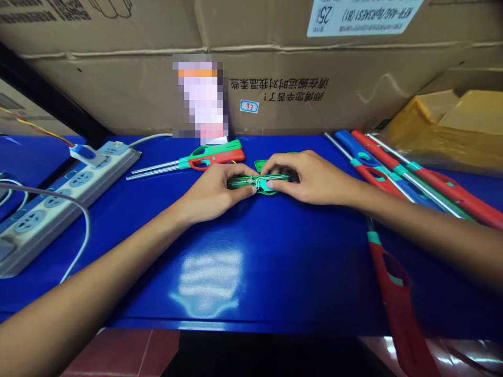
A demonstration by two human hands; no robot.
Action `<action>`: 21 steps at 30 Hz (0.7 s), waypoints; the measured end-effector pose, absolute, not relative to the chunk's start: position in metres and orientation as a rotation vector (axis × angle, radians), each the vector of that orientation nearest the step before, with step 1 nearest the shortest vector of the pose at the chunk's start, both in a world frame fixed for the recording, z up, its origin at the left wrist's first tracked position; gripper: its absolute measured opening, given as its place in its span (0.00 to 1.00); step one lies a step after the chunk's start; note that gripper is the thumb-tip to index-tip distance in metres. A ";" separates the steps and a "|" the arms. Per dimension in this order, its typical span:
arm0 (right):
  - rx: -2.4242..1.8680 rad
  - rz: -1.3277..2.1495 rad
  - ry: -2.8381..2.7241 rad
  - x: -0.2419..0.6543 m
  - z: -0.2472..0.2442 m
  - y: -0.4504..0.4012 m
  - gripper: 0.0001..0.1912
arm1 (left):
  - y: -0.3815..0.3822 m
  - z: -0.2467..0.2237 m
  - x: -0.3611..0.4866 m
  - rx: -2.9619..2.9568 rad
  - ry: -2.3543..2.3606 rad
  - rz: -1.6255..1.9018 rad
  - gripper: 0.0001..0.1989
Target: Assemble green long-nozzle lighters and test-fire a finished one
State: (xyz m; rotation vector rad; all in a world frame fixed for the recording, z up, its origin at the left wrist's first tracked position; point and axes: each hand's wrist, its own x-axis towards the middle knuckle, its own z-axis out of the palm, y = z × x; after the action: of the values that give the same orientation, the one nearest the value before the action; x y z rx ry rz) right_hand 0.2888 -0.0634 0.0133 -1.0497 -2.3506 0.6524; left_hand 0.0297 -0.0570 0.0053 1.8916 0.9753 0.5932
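Note:
Both hands meet over an opened green lighter [271, 179], with thin pale wires showing along its inside. My left hand [214, 191] pinches its left end, where a clear green tube lies. My right hand [301, 175] has thumb and fingers closed on the right part, near a teal piece; its palm side is hidden. Just behind the right fingers, a separate green plastic piece [261, 165] is partly visible. To the left of the hands, a green lighter [214, 150] and a red lighter [223, 157] with long metal rods lie side by side.
Several long red, blue and green lighters lie at right; one red lighter [396, 293] overhangs the front edge. A white power strip [78, 193] with cables stands at left. A cardboard box [275, 115] backs the blue table [275, 272], and a taped brown package [444, 131] sits back right.

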 end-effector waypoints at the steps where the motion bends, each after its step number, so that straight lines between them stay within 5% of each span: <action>1: -1.051 0.705 -2.313 0.288 0.010 -0.063 0.09 | -0.057 0.005 0.030 1.894 0.979 0.591 0.15; 10: -1.009 1.052 -2.109 0.284 -0.001 -0.058 0.09 | -0.059 0.006 0.032 1.926 0.957 0.580 0.14; 21: -1.010 1.034 -2.110 0.283 -0.010 -0.056 0.08 | -0.059 0.006 0.031 1.971 0.954 0.544 0.16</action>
State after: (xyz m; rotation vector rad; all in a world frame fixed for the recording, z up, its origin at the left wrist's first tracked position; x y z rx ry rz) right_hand 0.2833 -0.0557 -0.0101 -1.0104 -2.1103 1.0336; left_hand 0.0306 -0.0592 0.0064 1.9708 0.9540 0.5443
